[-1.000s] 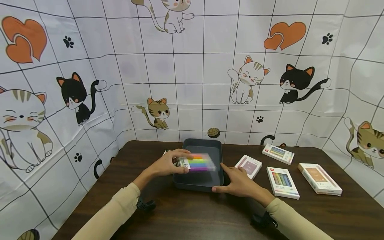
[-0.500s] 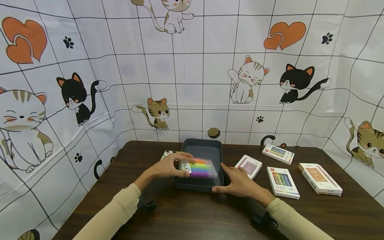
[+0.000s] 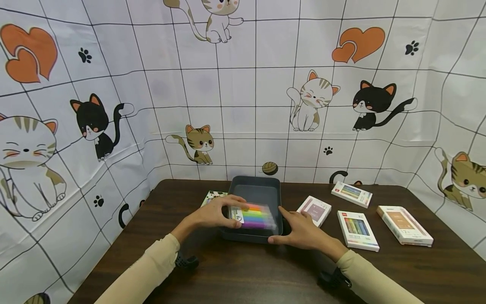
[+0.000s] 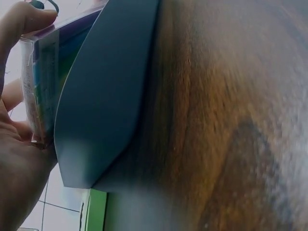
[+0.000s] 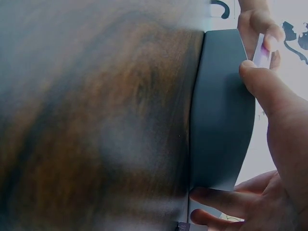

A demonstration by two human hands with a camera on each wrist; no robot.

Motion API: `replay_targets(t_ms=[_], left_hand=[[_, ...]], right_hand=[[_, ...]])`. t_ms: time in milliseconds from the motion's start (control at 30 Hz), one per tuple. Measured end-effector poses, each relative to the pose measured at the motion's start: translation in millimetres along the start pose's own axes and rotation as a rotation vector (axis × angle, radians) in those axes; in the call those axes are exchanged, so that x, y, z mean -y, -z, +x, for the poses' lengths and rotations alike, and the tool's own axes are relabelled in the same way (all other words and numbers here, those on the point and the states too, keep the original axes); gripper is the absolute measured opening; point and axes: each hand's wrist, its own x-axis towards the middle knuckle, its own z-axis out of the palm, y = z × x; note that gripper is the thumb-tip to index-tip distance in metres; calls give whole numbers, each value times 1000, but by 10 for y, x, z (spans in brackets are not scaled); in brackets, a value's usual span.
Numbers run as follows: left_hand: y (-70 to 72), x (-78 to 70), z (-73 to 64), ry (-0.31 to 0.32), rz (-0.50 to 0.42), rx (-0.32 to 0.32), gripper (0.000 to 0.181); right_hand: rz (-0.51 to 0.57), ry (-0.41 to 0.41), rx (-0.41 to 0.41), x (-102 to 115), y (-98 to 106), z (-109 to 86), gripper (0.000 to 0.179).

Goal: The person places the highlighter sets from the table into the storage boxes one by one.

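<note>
A dark grey rectangular tray [image 3: 258,190] rests on the table in front of me. My left hand [image 3: 214,211] grips the left end of a clear pack of rainbow-coloured pens [image 3: 256,216], thumb on the near side and fingers on the far side. That pack lies across the front half of the tray, low within its walls; in the left wrist view its end [image 4: 45,72] rises past the tray's rim. At the tray's front right corner is my right hand [image 3: 301,228]. Its thumb touches the front rim and its other fingers bend along the right wall, as the right wrist view shows.
Partly behind the left hand lies a green and white patterned box [image 3: 212,196]. Right of the tray are a white box with a mauve panel [image 3: 315,210], two white boxes of coloured pencils [image 3: 358,230], and a thicker box with an orange panel [image 3: 405,226]. A cat-print curtain [image 3: 239,97] hangs behind.
My left hand has brought the pack of pens down and slightly right, lower into the tray. More of the green box shows. The right hand stays at the corner.
</note>
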Motion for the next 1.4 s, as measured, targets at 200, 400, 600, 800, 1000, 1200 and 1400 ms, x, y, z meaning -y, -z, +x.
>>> replay_targets(t_ms=[200, 400, 600, 800, 1000, 1200, 1400], left_hand=[[-8, -33, 48, -7, -17, 13, 56], [31, -7, 28, -14, -28, -30, 47], [33, 27, 18, -23, -32, -19, 44], [64, 53, 5, -7, -78, -33, 43], [83, 132, -15, 16, -85, -47, 40], [125, 169, -26, 24, -51, -87, 40], [195, 278, -92, 30, -48, -108, 44]], right_hand=[[-18, 0, -1, 9, 10, -13, 112], [-13, -2, -2, 20, 17, -14, 112], [-19, -1, -2, 18, 11, -7, 112], [-21, 3, -3, 10, 11, 0, 113], [-20, -1, -4, 11, 13, -21, 112], [-19, 1, -4, 15, 14, -21, 112], [-13, 4, -1, 15, 11, -19, 112]])
